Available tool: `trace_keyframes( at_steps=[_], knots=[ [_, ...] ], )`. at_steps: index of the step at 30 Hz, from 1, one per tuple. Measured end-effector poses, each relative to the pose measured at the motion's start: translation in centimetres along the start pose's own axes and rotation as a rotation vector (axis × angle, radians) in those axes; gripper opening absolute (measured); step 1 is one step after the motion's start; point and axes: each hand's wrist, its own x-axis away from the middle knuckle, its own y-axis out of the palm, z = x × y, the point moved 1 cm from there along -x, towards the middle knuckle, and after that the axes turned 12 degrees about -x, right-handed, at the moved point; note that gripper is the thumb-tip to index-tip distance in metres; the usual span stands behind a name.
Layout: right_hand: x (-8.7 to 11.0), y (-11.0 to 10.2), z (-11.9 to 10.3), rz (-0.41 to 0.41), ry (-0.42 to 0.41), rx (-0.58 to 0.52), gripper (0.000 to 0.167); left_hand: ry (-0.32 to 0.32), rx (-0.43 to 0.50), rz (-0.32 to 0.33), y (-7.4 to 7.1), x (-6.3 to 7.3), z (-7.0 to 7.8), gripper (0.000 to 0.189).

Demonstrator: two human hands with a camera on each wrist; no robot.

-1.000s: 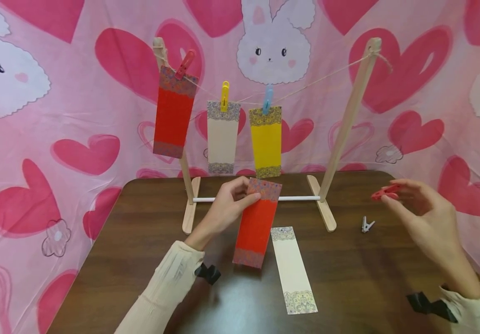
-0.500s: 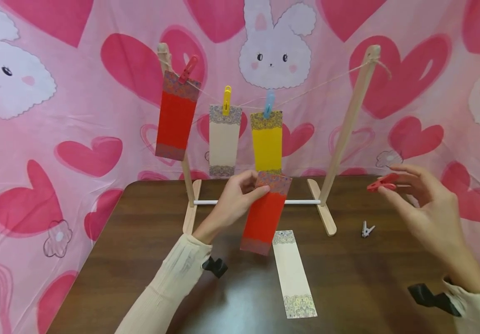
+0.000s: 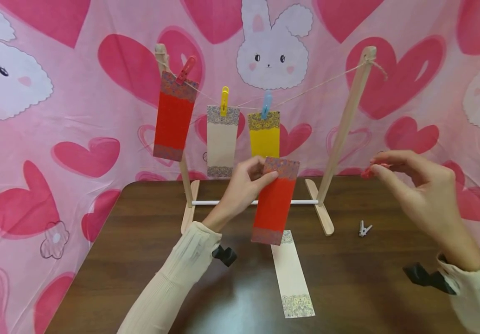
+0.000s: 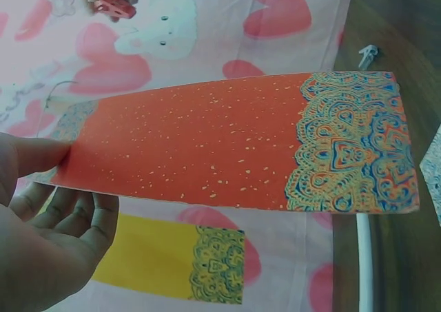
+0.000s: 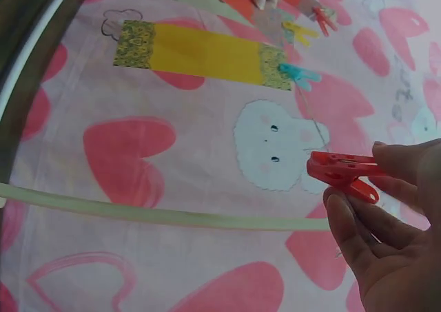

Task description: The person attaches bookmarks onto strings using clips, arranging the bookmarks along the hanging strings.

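My left hand (image 3: 246, 188) pinches a red bookmark (image 3: 275, 204) by its patterned upper end, thumb in front. The left wrist view shows gold flecks on the red bookmark (image 4: 200, 147) and a lace print at its far end. Off to the right, my right hand (image 3: 421, 190) holds a red clothespin (image 3: 371, 171) between thumb and fingers; the right wrist view has this red clothespin (image 5: 344, 171) close up. On the string behind hang another red card (image 3: 175, 118), a cream card (image 3: 221, 139) and a yellow card (image 3: 265, 134), which the held bookmark partly covers.
A wooden stand (image 3: 346, 125) carries the string (image 3: 319, 86), with a white crossbar (image 3: 305, 202) low down. A cream bookmark (image 3: 293, 278) lies on the brown table (image 3: 139, 260), and a small pale clothespin (image 3: 364, 229) lies at right. Pink printed cloth (image 3: 415, 83) hangs behind.
My left hand has raised the red bookmark and moved it right, so it now overlaps the yellow card. My right hand has lifted slightly with the red clothespin and turned it.
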Motion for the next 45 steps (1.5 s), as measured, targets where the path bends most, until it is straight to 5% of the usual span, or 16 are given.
trace_keyframes(
  at_steps=[5, 12, 19, 23, 30, 45],
  knots=[
    [-1.0, -0.4, 0.3, 0.009, 0.046, 0.050, 0.051, 0.036, -0.001, 0.033, 0.4, -1.4, 0.6, 0.010],
    [-3.7, 0.0, -1.6, -0.032, 0.025, 0.019, 0.037, 0.030, 0.051, 0.094, 0.9, -3.8, 1.2, 0.011],
    [-6.2, 0.4, -1.4, -0.111, -0.021, 0.147, 0.037, 0.053, -0.008, 0.159, 1.6, -6.1, 1.8, 0.013],
    [-7.8, 1.0, -1.6, -0.141, -0.048, 0.178, 0.035, 0.061, 0.050, 0.174, 2.2, -7.1, 2.2, 0.015],
    [-11.2, 2.2, -1.7, -0.170, -0.177, 0.148, 0.026, -0.010, 0.136, 0.200, 2.7, -8.5, 2.9, 0.018],
    [-19.0, 5.2, -0.9, -0.224, -0.106, 0.067, 0.018, -0.043, 0.205, 0.286, 2.9, -9.9, 3.5, 0.019]
  ],
)
